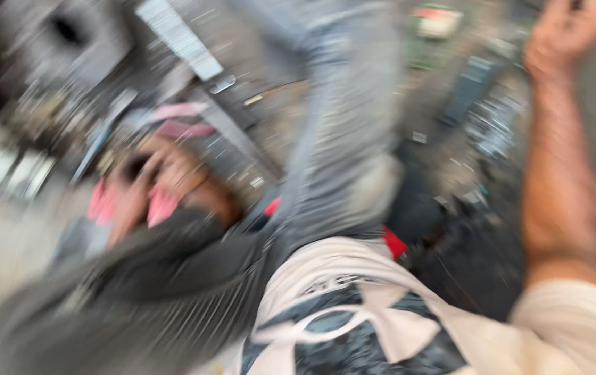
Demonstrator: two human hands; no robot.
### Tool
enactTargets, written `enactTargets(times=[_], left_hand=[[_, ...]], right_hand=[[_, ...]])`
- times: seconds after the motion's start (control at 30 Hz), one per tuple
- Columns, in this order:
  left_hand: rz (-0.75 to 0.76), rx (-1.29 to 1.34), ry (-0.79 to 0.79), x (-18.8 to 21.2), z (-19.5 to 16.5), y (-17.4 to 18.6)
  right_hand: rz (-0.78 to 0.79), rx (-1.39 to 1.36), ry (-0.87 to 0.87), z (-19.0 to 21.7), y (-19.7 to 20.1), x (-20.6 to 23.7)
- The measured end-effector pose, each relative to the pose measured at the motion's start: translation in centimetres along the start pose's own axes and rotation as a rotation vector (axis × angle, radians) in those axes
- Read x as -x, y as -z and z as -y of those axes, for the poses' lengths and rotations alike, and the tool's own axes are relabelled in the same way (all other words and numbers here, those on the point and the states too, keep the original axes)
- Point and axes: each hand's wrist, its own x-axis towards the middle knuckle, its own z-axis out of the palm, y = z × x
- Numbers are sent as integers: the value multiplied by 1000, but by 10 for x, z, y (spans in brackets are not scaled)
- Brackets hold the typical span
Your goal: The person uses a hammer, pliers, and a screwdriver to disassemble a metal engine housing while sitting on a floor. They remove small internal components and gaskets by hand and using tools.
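The whole head view is smeared by motion. My left hand (162,177) is at the left centre, curled around a pink object (161,206) with a dark round part; its exact kind is unreadable. My bare right arm stretches up the right side, and my right hand (567,31) reaches the top edge, where its fingers are cut off. Whether it holds anything cannot be made out. My grey-trousered leg (346,125) extends up the middle, above my white shirt (340,278).
A dark grey cloth (138,292) lies over my lap at the lower left. The ground is littered with blurred items: a white strip (180,38), a dark box (468,87), a green-and-white thing (437,24), and more pink pieces (180,119).
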Motion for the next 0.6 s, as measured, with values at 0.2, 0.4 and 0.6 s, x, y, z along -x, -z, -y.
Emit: enactTargets(times=[0.2,0.4,0.6], left_hand=[[-60,26,-110,-15,-1,19],[-201,-326,-79,2,-35,47],[-321,-382,-124,7,-65,70]], right_hand=[[776,-245,553,226,-164,17],[1149,-536,542,369,-310,62],[1371,-691,70,346,-332,75]])
